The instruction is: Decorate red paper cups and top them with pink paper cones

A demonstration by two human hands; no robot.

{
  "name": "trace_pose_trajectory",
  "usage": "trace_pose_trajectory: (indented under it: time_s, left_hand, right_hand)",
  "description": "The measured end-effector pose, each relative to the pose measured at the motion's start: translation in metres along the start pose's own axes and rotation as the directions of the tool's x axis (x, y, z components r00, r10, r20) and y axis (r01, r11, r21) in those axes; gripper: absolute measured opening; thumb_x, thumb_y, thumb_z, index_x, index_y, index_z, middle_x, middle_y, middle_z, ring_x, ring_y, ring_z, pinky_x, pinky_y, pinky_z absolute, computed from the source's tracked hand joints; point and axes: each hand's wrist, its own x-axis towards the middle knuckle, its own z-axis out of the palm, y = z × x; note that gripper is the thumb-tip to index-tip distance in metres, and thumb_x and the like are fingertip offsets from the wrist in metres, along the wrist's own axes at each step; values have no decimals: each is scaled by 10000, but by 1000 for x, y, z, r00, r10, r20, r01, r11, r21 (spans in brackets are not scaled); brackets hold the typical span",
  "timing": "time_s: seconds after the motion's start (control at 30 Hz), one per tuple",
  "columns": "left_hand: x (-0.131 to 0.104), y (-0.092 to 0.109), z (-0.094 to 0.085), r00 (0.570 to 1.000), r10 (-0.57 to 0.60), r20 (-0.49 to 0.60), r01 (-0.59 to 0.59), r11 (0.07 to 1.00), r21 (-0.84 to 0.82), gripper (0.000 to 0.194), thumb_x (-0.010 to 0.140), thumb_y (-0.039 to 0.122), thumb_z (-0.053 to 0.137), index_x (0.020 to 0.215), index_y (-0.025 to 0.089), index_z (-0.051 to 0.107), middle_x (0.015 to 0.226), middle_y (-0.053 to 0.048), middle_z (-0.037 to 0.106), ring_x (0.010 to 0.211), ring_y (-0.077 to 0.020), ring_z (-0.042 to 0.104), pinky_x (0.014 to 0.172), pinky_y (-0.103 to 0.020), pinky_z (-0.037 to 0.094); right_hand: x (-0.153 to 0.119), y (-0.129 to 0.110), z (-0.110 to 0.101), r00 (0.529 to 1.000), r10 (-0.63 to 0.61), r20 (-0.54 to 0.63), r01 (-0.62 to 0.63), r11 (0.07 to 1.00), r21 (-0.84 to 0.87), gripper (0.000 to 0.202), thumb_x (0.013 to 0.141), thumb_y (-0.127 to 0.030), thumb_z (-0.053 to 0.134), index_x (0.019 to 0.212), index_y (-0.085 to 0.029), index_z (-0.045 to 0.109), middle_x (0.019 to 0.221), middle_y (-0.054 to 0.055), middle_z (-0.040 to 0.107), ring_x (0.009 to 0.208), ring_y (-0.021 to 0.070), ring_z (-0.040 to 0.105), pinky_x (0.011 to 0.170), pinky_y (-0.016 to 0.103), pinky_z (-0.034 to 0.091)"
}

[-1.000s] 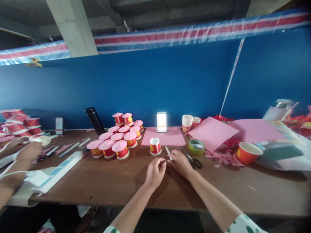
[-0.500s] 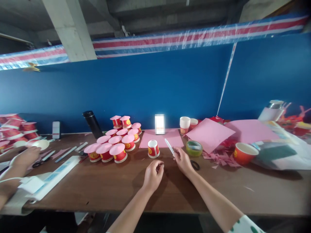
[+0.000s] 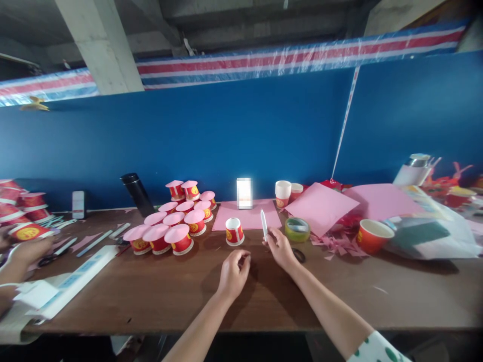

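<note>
My right hand [image 3: 280, 249] pinches a slim white pen-shaped tool [image 3: 263, 224], its pointed end upward; its exact kind is unclear. Beside it, my left hand [image 3: 234, 273] is curled above the table, thumb and fingers together; anything inside them is too small to make out. Just beyond both hands, a small red paper cup [image 3: 234, 234] with a white rim stands apart from them. Behind that cup lies a pink paper sheet [image 3: 247, 213]. Partly hidden by my right hand is a black ring-shaped object [image 3: 299, 255], near a roll of clear tape [image 3: 297, 230].
Several red cups with pink paper discs [image 3: 177, 234] stand left of centre, near a black flask [image 3: 138, 193] and a power strip [image 3: 77, 281]. A lit phone [image 3: 244, 193] leans at the back. Pink paper [image 3: 322, 207] and a red cup [image 3: 373, 236] lie rightward. A co-worker's hand [image 3: 32, 250] is far left.
The white tool in my right hand has tilted more upright. My left hand stays curled in nearly the same place. The co-worker at left now has a red cup where a pale disc was.
</note>
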Motion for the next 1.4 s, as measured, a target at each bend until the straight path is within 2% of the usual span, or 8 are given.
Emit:
trace_pose_trajectory:
  time_s: [0.23,0.43,0.57,0.77,0.93,1.07,1.27,1.4]
  left_hand:
    - [2,1,-2,1000,-10,-23,10,999,-36,188,807,289,494,882,185,632,865,-60,661,787,-170,620,705,-282,501]
    - [26,-4,-26,995,-83,-57,80,995,-57,215,806,333,496,883,173,617,783,-52,654,683,-155,610,640,-274,501]
    - [49,-16,-36,965,-59,-256,74,996,49,322,745,362,564,1007,176,539,981,-92,600,835,-188,603,677,-299,510]
    - [76,-32,-25,977,31,-210,15,977,213,630,643,424,663,1183,186,441,1188,-141,514,1058,-273,530,887,-438,429]
    - [92,-33,-16,972,-148,-182,144,989,-37,503,641,417,674,1079,219,529,1117,-88,579,941,-241,592,838,-402,460]
    - [92,-33,-6,917,-360,-172,236,837,-495,531,688,399,653,1142,203,459,1068,-96,601,909,-202,614,776,-357,501]
    - [76,-33,3,920,-390,37,246,501,-830,329,740,348,593,1026,197,531,980,-57,631,849,-163,624,746,-353,525]
    - [71,-29,-4,924,-361,122,245,318,-916,241,716,286,634,920,176,567,911,-32,644,827,-144,610,772,-336,514]
  right_hand:
    - [-4,-5,-1,1000,-20,23,22,996,-82,127,795,-289,496,862,-183,512,739,30,590,660,162,597,587,266,511]
    - [-7,-14,-2,999,-45,6,45,988,-148,120,793,-297,514,828,-186,486,757,37,606,693,170,593,633,280,488]
    - [-8,-19,-1,998,-56,20,59,984,-170,120,792,-293,510,837,-186,482,765,36,609,696,168,590,658,287,486]
    - [-9,-16,0,995,-89,53,98,973,-208,103,797,-245,504,882,-191,488,792,28,604,710,163,590,667,272,477]
    - [-9,-16,1,993,-103,56,113,970,-216,72,795,-226,502,856,-195,477,791,25,597,685,155,585,637,259,472]
    - [-8,-18,2,994,-103,29,107,966,-234,70,809,-243,489,860,-198,471,753,19,586,656,155,577,619,260,465]
    - [-9,-18,1,996,-83,42,91,971,-221,64,821,-239,459,860,-193,480,804,44,623,719,169,602,668,269,472]
    - [-10,-20,1,992,-115,53,124,961,-248,76,809,-240,465,852,-185,493,786,39,613,701,162,587,658,258,464]
